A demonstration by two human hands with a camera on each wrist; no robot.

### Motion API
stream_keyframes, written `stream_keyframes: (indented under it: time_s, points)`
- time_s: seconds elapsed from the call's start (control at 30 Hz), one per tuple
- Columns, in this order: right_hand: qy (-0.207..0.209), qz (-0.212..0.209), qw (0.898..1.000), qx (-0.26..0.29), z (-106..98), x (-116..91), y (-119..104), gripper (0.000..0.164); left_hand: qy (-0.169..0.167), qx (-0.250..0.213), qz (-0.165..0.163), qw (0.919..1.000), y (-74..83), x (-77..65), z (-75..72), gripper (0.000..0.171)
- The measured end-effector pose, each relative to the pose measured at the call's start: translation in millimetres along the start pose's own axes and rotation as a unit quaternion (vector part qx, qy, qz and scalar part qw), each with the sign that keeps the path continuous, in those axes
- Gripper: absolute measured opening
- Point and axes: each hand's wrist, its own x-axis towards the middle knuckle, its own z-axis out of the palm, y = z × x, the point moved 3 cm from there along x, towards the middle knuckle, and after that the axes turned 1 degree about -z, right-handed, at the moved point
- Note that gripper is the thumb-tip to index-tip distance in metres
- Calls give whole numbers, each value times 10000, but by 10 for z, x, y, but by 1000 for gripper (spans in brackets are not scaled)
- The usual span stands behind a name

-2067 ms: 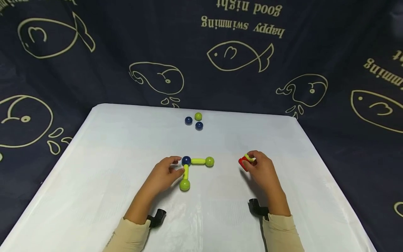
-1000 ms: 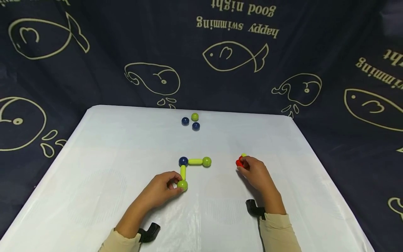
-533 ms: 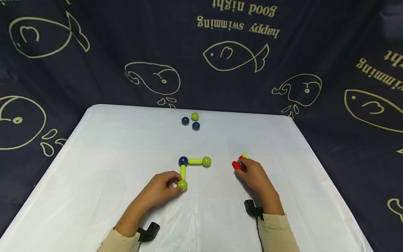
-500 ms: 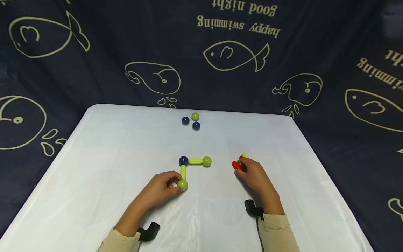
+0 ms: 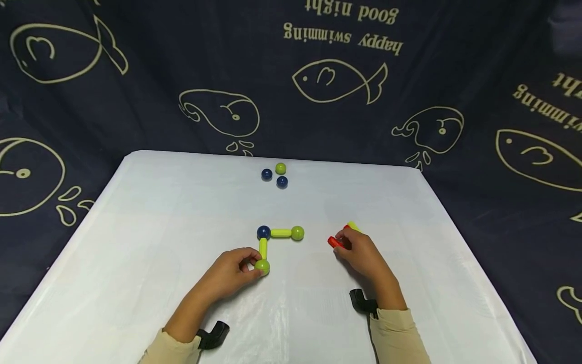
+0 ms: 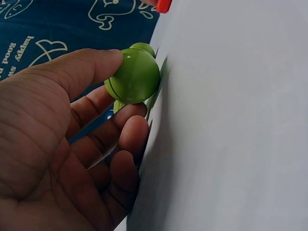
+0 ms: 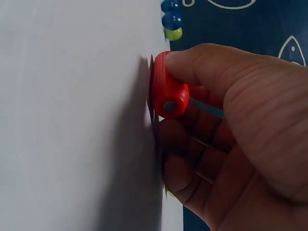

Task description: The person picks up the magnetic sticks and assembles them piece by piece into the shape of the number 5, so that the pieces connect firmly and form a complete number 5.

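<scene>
In the head view the light is bright and fairly even, turning the worktop (image 5: 204,202) nearly white, with a faint streaky sheen at its lower middle and tiny highlights on the loose balls (image 5: 282,182). Soft shadows lie along the inner sides of both forearms (image 5: 188,309); the dark cloth (image 5: 345,131) carries a hazy pale patch at upper right. Both wrist views are dimmer and softer — the worktop greys, and beside the right hand's fingers (image 7: 178,171) spreads a broad, blurry-edged shadow. The left wrist view catches a mild gleam on a green ball (image 6: 137,77).
</scene>
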Motion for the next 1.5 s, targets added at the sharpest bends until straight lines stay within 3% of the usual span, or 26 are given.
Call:
stream_keyframes:
  time_s: [0.73, 1.27, 1.5]
  points:
    - [-271, -171, 9975, 626, 119, 25, -123, 18, 59, 101, 56, 9999, 5, -1, -15, 19]
    - [-1095, -755, 9763, 1706, 363, 37, -523, 20, 38, 115, 130, 9998, 18, 22, -25, 19]
    - [-1444, -1014, 9666, 1857, 530, 27, -683, 20, 0, 185, -61, 9998, 29, 27, -7, 19]
